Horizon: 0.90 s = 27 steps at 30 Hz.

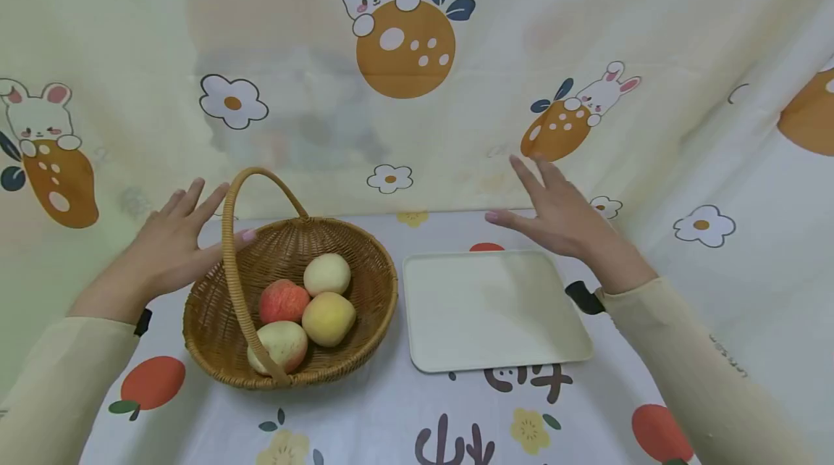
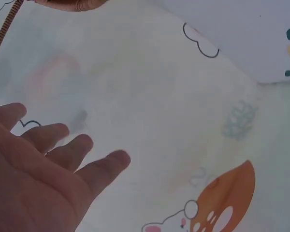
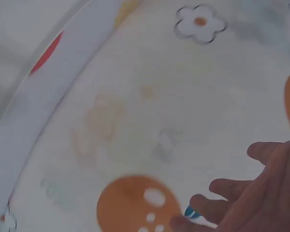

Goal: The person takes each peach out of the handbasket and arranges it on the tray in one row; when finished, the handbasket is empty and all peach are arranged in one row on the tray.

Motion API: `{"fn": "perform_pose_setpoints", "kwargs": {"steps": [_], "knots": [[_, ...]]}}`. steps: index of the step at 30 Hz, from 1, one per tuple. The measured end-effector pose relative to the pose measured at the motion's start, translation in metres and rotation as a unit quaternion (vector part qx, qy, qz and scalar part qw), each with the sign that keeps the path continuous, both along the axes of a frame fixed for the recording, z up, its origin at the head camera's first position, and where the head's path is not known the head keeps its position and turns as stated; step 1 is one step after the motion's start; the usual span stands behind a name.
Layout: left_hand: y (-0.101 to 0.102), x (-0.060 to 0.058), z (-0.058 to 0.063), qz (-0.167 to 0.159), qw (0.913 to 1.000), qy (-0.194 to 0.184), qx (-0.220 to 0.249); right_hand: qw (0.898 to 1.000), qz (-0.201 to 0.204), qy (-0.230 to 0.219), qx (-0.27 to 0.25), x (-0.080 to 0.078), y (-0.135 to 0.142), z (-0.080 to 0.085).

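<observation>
A round wicker basket with a tall arched handle stands left of centre. Inside lie a red peach, a pale round fruit, a yellow fruit and a cream fruit with a red blush. My left hand is held at the basket's left side, fingers spread, its thumb overlapping the handle in the head view. To the right is a cream rectangular tray with nothing on it. Over the tray's far right corner my right hand hovers, fingers extended and holding nothing.
A white printed cloth covers the table. Behind it hangs a cream curtain with rabbits, oranges and flowers, and it runs along the right side too. Dark straps circle both wrists.
</observation>
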State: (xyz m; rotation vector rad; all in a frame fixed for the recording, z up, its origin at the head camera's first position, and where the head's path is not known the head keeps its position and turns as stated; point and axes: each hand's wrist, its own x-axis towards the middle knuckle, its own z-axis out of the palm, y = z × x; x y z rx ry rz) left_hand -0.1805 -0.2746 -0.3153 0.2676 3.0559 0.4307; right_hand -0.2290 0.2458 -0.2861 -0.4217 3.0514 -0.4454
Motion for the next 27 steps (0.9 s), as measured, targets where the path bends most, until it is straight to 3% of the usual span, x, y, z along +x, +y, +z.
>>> {"fn": "perform_pose_setpoints", "kwargs": {"steps": [3, 8, 12, 14, 18, 21, 27], "knots": [[-0.005, 0.007, -0.006, -0.004, 0.999, -0.021, 0.039, 0.995, 0.054, -0.012, -0.081, 0.004, -0.024, -0.003], [-0.012, 0.022, -0.023, -0.013, 0.9956, -0.057, 0.073, 0.965, 0.15, -0.033, -0.212, 0.014, -0.077, -0.019], [-0.016, 0.032, -0.04, -0.021, 0.9937, -0.073, 0.082, 0.945, 0.185, -0.073, -0.261, 0.024, -0.119, -0.035], [-0.018, 0.035, -0.048, -0.029, 0.9912, -0.08, 0.102, 0.939, 0.199, -0.088, -0.266, 0.028, -0.139, -0.042], [-0.019, 0.039, -0.06, -0.038, 0.9781, -0.111, 0.172, 0.94, 0.232, -0.089, -0.232, 0.032, -0.172, -0.055], [-0.018, 0.042, -0.067, -0.038, 0.9663, -0.127, 0.221, 0.951, 0.239, -0.082, -0.177, 0.035, -0.191, -0.065], [-0.018, 0.045, -0.076, -0.037, 0.9558, -0.135, 0.258, 0.967, 0.221, -0.08, -0.094, 0.045, -0.215, -0.082]]}}
